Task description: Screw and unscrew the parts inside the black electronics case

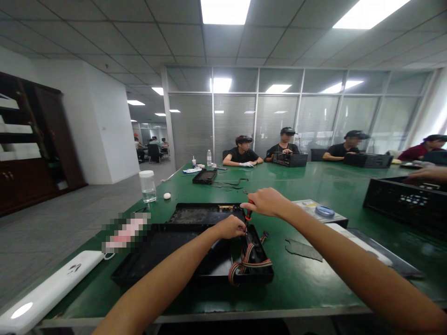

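An open black computer case (167, 260) lies on the green table (314, 186) in front of me. My right hand (267, 202) is closed around the red-orange handle of a screwdriver (248, 215), held upright over the case's right end. My left hand (228, 227) is closed just beside the screwdriver's shaft, fingers pinched at something small I cannot make out. A striped ribbon cable (244, 265) spills over the case's right corner. A black case panel (204, 213) lies just behind the case.
A plastic cup (147, 186) and a small white object (167, 196) stand at the left. A white power strip (49, 291) lies at the near left edge. A grey box with a blue tape roll (324, 211) sits right. A black chassis (405, 202) stands far right. Several people work across the table.
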Demonstrator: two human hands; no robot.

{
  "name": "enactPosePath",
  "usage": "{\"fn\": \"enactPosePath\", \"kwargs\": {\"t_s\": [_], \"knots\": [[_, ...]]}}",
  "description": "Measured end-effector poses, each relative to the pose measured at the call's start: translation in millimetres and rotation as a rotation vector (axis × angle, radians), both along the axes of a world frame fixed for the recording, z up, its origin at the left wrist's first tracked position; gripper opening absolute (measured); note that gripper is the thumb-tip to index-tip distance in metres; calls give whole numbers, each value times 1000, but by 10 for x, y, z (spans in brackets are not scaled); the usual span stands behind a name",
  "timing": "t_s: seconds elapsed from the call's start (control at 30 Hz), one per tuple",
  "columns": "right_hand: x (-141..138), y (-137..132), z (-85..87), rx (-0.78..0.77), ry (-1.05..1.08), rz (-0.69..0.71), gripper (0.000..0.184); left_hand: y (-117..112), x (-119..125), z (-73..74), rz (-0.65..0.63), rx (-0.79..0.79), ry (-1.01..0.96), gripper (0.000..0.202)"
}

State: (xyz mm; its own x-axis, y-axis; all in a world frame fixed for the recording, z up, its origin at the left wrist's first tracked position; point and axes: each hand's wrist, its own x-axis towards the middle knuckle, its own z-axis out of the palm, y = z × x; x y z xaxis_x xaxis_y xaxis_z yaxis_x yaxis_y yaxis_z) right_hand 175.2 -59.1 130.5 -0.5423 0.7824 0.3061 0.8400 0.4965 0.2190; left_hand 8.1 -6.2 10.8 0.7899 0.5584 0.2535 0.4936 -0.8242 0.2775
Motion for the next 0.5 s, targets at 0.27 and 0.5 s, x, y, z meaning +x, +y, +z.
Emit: {"fn": "enactPosePath", "kwargs": {"t_s": [0.27, 0.5], "knots": [[-83, 66, 3, -5, -15, -43, 49, 1, -2, -10, 1, -30, -16, 10], [47, 154, -15, -78, 95, 12, 48, 18, -11, -33, 0, 6, -13, 8]]}}
